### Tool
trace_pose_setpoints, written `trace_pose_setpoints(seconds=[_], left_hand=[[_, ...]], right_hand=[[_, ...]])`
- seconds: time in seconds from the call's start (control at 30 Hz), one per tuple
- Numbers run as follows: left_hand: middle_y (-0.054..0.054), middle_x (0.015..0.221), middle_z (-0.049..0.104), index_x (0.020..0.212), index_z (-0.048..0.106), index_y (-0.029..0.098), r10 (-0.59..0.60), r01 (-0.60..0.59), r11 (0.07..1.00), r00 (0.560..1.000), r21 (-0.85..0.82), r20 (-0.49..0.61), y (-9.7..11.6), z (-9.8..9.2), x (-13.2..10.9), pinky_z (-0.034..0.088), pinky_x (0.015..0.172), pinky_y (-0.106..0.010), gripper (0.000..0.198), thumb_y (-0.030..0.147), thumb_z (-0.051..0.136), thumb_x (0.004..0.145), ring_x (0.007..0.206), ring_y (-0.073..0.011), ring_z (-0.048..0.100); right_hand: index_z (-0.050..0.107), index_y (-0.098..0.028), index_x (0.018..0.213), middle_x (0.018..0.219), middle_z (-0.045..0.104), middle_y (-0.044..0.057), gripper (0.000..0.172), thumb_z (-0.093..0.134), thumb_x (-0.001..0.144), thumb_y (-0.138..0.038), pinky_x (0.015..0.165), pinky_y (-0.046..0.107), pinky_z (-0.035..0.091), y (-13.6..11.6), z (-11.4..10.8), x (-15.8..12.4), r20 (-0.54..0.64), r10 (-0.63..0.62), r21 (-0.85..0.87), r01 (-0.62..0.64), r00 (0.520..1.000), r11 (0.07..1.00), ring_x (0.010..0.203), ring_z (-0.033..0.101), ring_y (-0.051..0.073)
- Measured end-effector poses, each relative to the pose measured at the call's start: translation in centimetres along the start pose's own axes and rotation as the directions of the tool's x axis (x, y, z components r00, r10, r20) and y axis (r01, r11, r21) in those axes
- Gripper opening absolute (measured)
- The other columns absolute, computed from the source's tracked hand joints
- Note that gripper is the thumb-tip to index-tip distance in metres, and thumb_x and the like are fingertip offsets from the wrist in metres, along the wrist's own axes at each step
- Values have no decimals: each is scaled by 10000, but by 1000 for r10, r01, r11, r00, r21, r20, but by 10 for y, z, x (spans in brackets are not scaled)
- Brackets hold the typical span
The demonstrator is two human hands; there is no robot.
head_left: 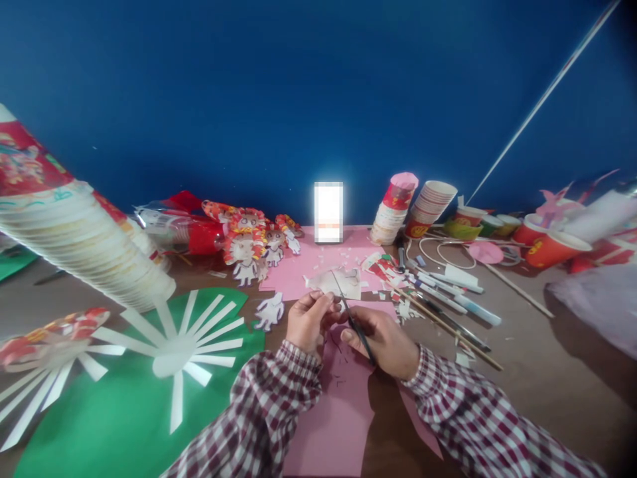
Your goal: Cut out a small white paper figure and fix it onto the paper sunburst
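Note:
My left hand (pixel 309 321) is closed in a pinch over the pink paper, on a small pale piece of paper mostly hidden by the fingers. Close beside it, my right hand (pixel 385 338) grips dark scissors (pixel 359 332), seen nearly edge-on with the thin tip pointing up and away. Just beyond both hands lies a greyish-white paper scrap (pixel 336 284) on a pink sheet (pixel 318 438) with dark marks. Left of my left hand is a cut-out paper figure (pixel 269 311). More painted figures (pixel 243 245) stand clustered behind it.
A tall stack of paper cups (pixel 84 232) leans at left beside a green sheet (pixel 99 418) with white paper strips (pixel 174 352). Pens (pixel 442 292) and a wooden stick (pixel 448 325) lie right. Behind stand more cup stacks (pixel 388 216) and orange cups (pixel 555 249). A blue wall (pixel 249 99) bounds the back.

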State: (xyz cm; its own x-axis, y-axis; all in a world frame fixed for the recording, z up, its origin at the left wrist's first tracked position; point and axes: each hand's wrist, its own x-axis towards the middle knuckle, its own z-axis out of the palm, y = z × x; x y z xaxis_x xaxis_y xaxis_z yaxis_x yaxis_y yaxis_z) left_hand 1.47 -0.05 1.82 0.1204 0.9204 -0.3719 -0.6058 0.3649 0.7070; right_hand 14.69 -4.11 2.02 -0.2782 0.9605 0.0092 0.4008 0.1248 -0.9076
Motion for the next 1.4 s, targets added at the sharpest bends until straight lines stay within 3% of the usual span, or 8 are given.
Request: trace_pose_setpoints(seconds=[0.4,1.4], left_hand=[[37,487,539,604,484,147,2,-3,1000,1000,9,22,-1,-1,2,440,447,-154,272,236,726,519,487,-82,551],[34,491,536,583,490,140,-8,8,1000,1000,13,-14,-1,1,0,444,439,-158,279,242,734,493,479,-80,542]], right_hand=[[555,-161,987,742,604,24,284,563,760,-330,594,226,428,0,-1,0,-6,-20,-49,20,1000,999,619,527,127],[559,-156,944,726,599,20,259,555,762,-340,551,215,422,-2,2,-1,-26,-2,14,2,1000,1000,579,525,118]])
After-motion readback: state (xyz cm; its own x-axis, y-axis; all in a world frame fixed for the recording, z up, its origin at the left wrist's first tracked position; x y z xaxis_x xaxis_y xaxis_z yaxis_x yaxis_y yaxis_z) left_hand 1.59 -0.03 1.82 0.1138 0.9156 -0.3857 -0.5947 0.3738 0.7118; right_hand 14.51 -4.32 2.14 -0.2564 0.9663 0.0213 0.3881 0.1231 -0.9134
